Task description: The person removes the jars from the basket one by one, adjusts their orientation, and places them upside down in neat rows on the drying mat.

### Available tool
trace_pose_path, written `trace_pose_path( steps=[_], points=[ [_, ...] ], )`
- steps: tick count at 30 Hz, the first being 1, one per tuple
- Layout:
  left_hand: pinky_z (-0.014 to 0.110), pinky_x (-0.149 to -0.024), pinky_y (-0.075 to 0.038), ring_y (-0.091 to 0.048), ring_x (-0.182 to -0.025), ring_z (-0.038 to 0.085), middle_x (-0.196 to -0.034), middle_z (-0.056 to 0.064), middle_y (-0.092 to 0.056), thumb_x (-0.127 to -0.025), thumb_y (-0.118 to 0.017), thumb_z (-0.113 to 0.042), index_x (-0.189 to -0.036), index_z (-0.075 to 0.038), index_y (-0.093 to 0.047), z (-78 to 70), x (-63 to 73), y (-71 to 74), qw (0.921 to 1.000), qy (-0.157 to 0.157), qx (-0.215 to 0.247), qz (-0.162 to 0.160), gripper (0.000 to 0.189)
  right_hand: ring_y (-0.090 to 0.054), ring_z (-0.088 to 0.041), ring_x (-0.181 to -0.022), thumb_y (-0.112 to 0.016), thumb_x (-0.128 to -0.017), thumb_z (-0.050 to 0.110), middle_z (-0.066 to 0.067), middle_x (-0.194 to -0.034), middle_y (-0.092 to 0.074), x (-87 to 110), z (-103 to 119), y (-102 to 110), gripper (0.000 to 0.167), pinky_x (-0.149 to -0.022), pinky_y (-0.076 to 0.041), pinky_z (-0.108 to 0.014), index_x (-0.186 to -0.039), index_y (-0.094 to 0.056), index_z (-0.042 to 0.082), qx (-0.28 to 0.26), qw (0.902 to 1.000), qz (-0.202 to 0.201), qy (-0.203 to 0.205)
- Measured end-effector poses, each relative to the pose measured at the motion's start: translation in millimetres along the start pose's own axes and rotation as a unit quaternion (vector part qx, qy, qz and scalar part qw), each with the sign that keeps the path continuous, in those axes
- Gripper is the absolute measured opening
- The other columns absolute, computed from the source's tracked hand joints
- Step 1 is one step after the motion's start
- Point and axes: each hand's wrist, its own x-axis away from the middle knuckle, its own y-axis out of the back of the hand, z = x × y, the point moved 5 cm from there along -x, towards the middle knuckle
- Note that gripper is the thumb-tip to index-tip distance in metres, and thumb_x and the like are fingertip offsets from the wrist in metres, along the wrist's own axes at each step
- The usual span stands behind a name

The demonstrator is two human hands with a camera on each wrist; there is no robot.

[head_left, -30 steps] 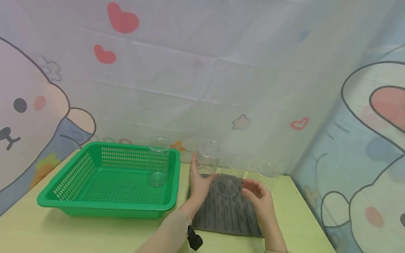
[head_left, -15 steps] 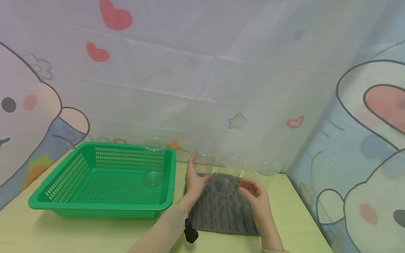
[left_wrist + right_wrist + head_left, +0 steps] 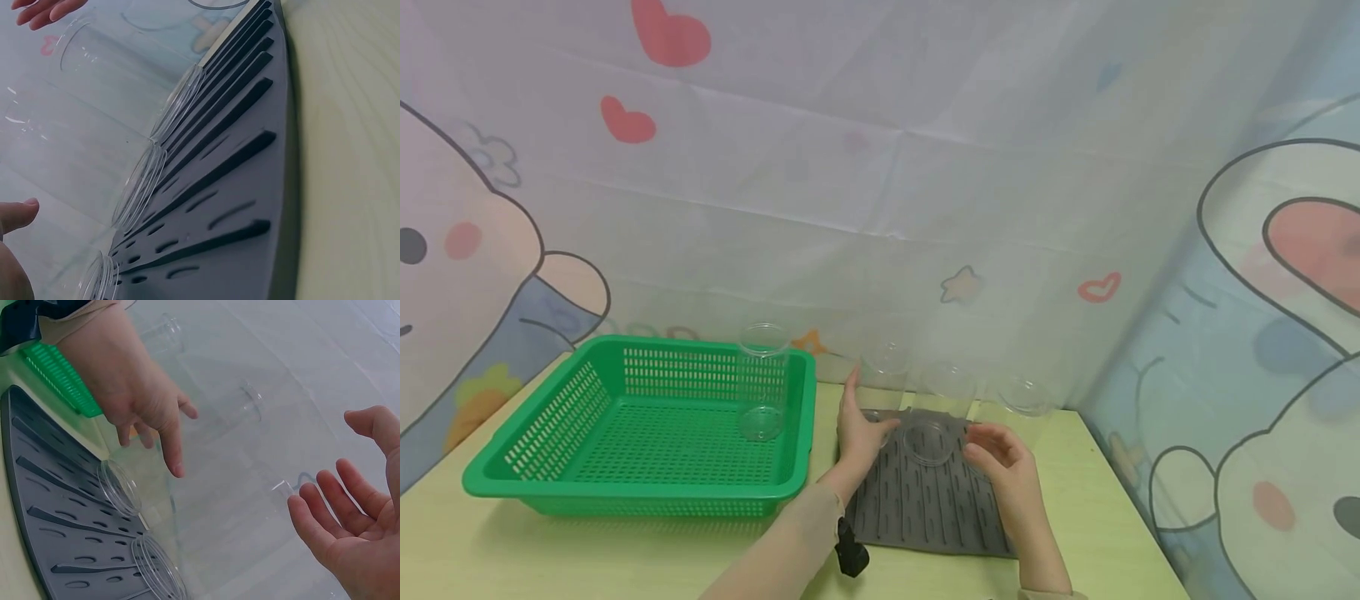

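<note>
Three clear plastic cups stand upside down, rims down, along the back of the grey ribbed mat (image 3: 925, 508): a left cup (image 3: 886, 379), a middle cup (image 3: 951, 387) and a right cup (image 3: 1024, 398). My left hand (image 3: 860, 433) is beside the left cup, thumb and fingers spread apart and straight. Whether it touches the cup is hard to tell through the clear wall. My right hand (image 3: 1011, 467) hovers near the middle and right cups with relaxed fingers and nothing held; it hides part of the right cup's rim.
On the left a green plastic basket (image 3: 647, 492) holds another clear cup (image 3: 763, 379), upright. Both stand on a pale wooden table (image 3: 1120, 533) against a printed curtain (image 3: 820, 167). A black strap (image 3: 852, 550) is on the left wrist.
The left cup has been lowered slightly onto the mat, and the left thumb has drawn back a little. The right hand holds nearly the same pose. The head view has shifted slightly.
</note>
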Motion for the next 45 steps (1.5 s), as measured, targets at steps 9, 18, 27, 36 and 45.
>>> trace_pose_path(
  steps=[9,18,27,36,45],
  points=[
    [0.056,-0.111,-0.036,-0.030,-0.144,0.039,-0.156,0.015,-0.033,-0.071,-0.084,0.001,-0.154,-0.020,-0.027,1.7,-0.6,-0.4,0.9999,0.006,-0.009,0.010,0.103,-0.062,-0.001,-0.100,-0.064,-0.092,0.002,0.011,-0.105,-0.066,-0.4,-0.9,-0.6,0.034,-0.086,-0.054,-0.019,-0.121,-0.053,-0.011,-0.004,1.0000,0.002,0.003],
    [0.055,-0.109,-0.039,-0.031,-0.144,0.037,-0.157,0.014,-0.033,-0.074,-0.084,-0.002,-0.154,-0.017,-0.027,7.0,1.0,1.7,0.9996,0.016,-0.016,0.015,0.100,-0.063,-0.002,-0.100,-0.063,-0.092,0.003,0.010,-0.105,-0.066,-0.3,-3.6,-0.6,0.034,-0.085,-0.054,-0.020,-0.121,-0.052,-0.012,-0.006,0.9999,0.009,0.009],
    [0.056,-0.107,-0.041,-0.034,-0.142,0.038,-0.155,0.015,-0.035,-0.075,-0.084,-0.004,-0.154,-0.018,-0.029,8.9,1.6,1.2,0.9995,0.020,-0.021,0.013,0.097,-0.064,-0.005,-0.102,-0.063,-0.093,0.003,0.011,-0.105,-0.065,-0.2,-3.5,-0.9,0.034,-0.085,-0.055,-0.020,-0.121,-0.052,-0.013,-0.008,0.9998,0.010,0.012],
    [0.056,-0.111,-0.037,-0.030,-0.144,0.039,-0.158,0.015,-0.030,-0.074,-0.084,-0.004,-0.155,-0.015,-0.025,-0.7,4.8,3.4,0.9995,0.022,-0.019,0.007,0.101,-0.063,-0.002,-0.101,-0.063,-0.093,0.003,0.012,-0.105,-0.065,-1.1,-4.7,-0.3,0.035,-0.085,-0.055,-0.020,-0.122,-0.052,-0.012,-0.004,0.9999,0.011,0.005],
    [0.058,-0.114,-0.031,-0.026,-0.146,0.038,-0.161,0.012,-0.023,-0.073,-0.086,-0.010,-0.156,-0.017,-0.022,-22.8,19.9,8.1,0.9990,0.021,-0.035,-0.021,0.105,-0.063,-0.002,-0.100,-0.063,-0.092,0.003,0.009,-0.107,-0.065,-1.6,-5.3,0.0,0.034,-0.086,-0.054,-0.020,-0.121,-0.052,-0.011,-0.011,0.9999,0.011,-0.004]
  ],
)
